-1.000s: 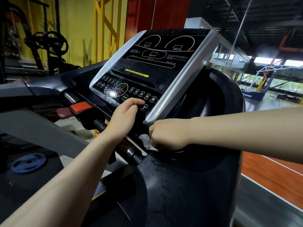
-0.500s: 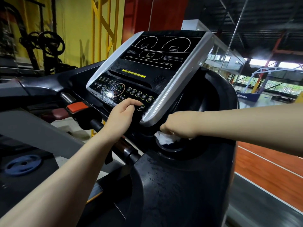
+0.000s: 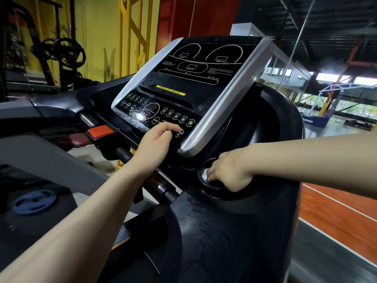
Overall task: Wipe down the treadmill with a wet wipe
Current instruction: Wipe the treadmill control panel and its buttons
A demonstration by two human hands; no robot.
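The round cup holder (image 3: 206,180) is filled by the right hand (image 3: 228,173). Directly above, it is crowded by the console's silver edge (image 3: 222,111); open room is left rightward.

Treadmill (image 3: 234,231): you face its black console, whose silver-edged panel tilts up and whose plastic carries water droplets.
Wet wipe (image 3: 204,173): you see a white, crumpled bit, mostly hidden, down in the round cup recess right of the panel.
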